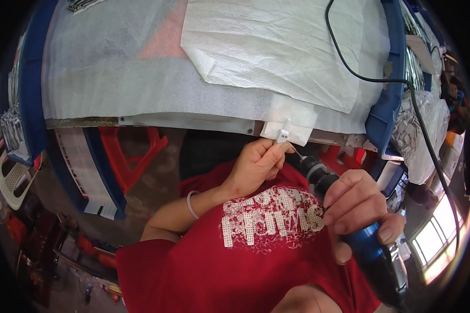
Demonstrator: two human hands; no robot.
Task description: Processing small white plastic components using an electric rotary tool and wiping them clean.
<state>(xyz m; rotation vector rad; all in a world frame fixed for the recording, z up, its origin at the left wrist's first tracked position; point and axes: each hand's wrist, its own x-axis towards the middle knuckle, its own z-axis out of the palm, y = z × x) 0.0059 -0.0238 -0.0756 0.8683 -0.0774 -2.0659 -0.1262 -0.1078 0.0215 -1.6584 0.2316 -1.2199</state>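
My left hand is closed at the table's front edge, thumb and fingers pinching a small white part with small dark holes in it. Under that part, a folded white cloth pad hangs slightly over the edge. Wrapped round the body of a blue and black electric screwdriver is my right hand. The tool slants up to the left, its thin bit reaching close to the left fingertips. Whether the bit touches the part cannot be made out.
White sheeting covers the table. Blue trays with thin metal pieces stand at both sides. A black cable crosses at the upper right. A clear plastic bag hangs at right. Red stools are below the table.
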